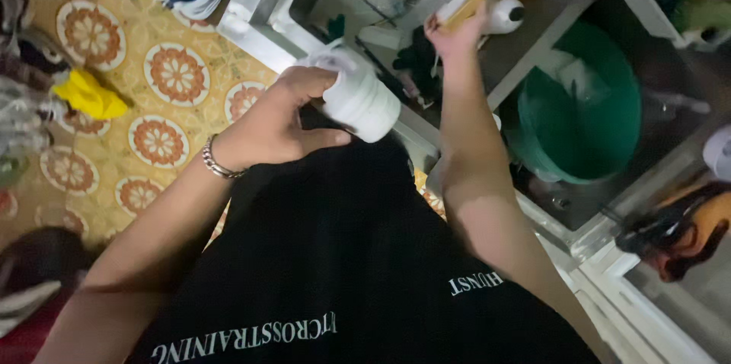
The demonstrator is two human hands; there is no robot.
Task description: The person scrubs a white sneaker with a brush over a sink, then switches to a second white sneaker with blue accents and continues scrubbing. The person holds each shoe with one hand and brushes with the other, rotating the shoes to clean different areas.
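Note:
My left hand (274,124) grips a white plastic bottle (358,97), held tilted near the edge of a steel sink (263,29). A metal bracelet (217,162) sits on that wrist. My right hand (455,33) reaches over the sink toward the counter, with its fingers on a yellowish object (466,7) next to a white bottle with a dark opening (504,15). Whether the right hand grips that object I cannot tell. My black shirt (343,273) fills the lower middle of the view.
A green basin (586,113) sits in the dark compartment on the right. Dark cloths lie in the sink (415,59). The floor on the left has orange patterned tiles (164,75) with a yellow cloth (87,94). A white ledge (647,318) runs at the lower right.

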